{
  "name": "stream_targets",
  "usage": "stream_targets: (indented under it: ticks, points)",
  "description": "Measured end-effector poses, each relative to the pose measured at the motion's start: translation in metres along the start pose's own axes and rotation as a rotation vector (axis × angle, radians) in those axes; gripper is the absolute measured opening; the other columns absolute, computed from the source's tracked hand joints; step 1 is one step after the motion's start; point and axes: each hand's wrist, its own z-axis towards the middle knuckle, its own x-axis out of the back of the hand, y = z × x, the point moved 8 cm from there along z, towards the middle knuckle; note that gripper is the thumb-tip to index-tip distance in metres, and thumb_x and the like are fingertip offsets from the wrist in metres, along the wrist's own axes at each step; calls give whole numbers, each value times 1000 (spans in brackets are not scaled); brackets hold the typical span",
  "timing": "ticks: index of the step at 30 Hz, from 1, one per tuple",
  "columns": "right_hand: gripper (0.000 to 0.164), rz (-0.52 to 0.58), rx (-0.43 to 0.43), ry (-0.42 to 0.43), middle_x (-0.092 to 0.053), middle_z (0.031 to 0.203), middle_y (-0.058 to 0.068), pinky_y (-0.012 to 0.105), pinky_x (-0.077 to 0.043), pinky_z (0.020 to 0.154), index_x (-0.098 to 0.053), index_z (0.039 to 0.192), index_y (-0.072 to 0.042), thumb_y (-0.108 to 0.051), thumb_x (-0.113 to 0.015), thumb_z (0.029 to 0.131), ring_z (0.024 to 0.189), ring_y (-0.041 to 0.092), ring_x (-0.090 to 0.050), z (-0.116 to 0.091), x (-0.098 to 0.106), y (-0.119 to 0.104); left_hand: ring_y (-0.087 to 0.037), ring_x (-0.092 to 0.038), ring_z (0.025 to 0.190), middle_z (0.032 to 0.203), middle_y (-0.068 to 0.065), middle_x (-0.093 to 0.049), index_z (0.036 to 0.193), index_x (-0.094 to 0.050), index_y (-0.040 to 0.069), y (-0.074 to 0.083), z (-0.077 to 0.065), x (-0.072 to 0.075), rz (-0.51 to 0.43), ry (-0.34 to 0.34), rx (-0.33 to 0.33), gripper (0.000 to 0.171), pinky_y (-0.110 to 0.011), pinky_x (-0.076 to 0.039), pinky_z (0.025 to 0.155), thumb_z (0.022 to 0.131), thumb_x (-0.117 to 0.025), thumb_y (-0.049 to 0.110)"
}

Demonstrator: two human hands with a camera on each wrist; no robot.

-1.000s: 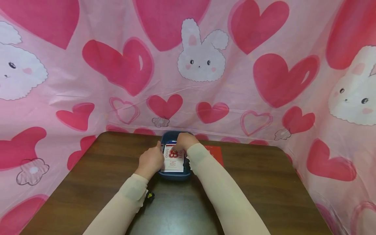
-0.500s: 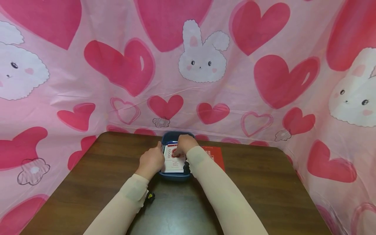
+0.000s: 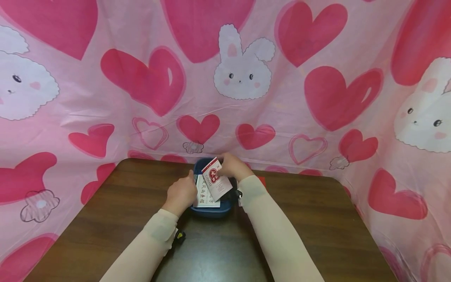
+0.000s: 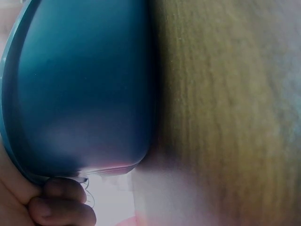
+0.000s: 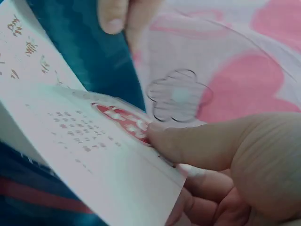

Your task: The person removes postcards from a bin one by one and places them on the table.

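1. Near the middle of the head view, the right hand [image 3: 235, 167] pinches a white booklet [image 3: 219, 187] with a red emblem, thumb on its printed face and fingers behind.
2. That booklet sits slanted over a blue bin [image 3: 210, 214], its left part overlapping a white card [image 3: 204, 197] with dark characters, which lies in the bin.
3. At the bin's left side in the head view, the left hand [image 3: 181, 194] grips the rim; the left wrist view shows its fingers curled at lower left.
4. A red sheet [image 3: 262, 180] shows just right of the bin, mostly hidden by the right sleeve [image 3: 276, 227].
5. A brown table [image 3: 313, 223] spans the lower frame, beneath a pink curtain [image 3: 278, 105] patterned with hearts and rabbits.
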Motion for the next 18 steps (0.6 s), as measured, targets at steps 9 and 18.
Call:
stream_targets:
  ticks: [9, 18]
  points:
    - [37, 217, -31, 66, -81, 110, 15, 32, -67, 78, -77, 132, 0, -18, -85, 100, 89, 22, -76, -12, 26, 29, -34, -69, 84, 135, -25, -77, 178, -35, 6, -1, 0, 0, -4, -16, 2, 83, -49, -66, 73, 106, -72, 26]
    - [32, 398, -52, 114, -84, 111, 16, 30, -68, 74, -75, 131, -3, -19, -82, 104, 83, 18, -78, -27, 49, 66, -34, -68, 85, 137, -24, -77, 178, -34, 5, -1, 1, -2, -2, -7, 1, 88, -49, -66, 75, 103, -78, 24]
